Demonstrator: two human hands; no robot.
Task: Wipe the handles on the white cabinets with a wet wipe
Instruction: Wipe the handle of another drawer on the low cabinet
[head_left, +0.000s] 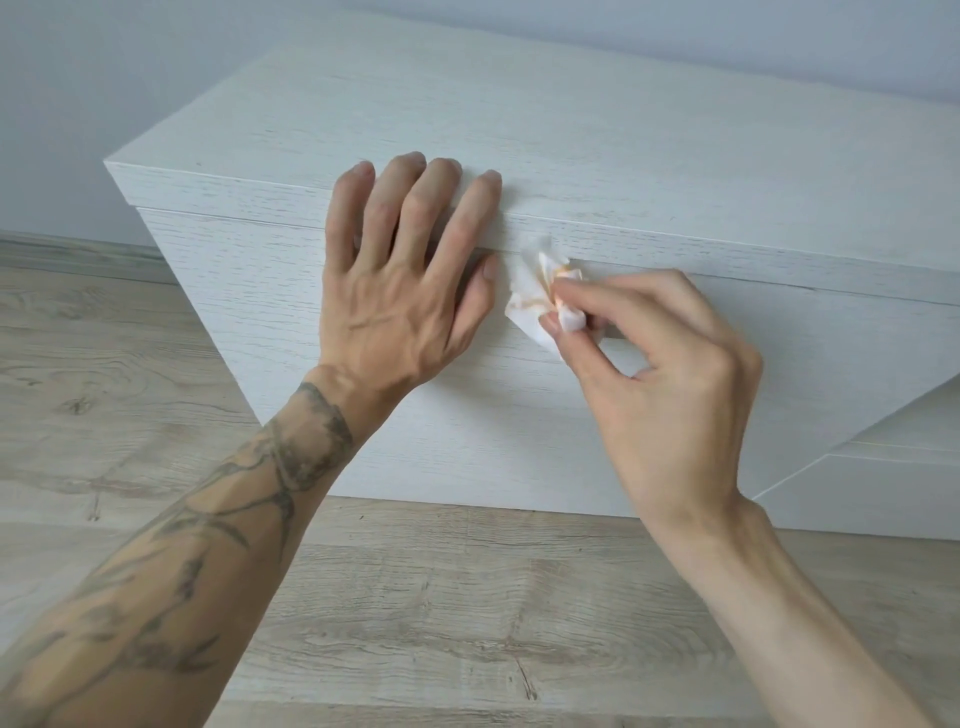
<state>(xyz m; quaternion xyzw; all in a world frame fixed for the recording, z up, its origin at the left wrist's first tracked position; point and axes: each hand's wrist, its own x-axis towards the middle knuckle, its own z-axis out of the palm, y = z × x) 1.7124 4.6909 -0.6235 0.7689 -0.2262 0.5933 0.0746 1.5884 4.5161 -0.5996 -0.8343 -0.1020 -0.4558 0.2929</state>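
Wipe (530, 293), crumpled, was pinched by right hand (670, 374) against cabinet (571, 130) groove (779, 284) running left-right | left hand (400, 280) lay flat, fingers straight, just left of wipe.

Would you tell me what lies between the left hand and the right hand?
In the head view: the crumpled wet wipe, pinched by the right hand, just clear of the left hand.

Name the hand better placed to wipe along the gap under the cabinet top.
Right: the right hand pinches the wet wipe at that gap; the left hand lies flat over the cabinet edge, holding nothing.
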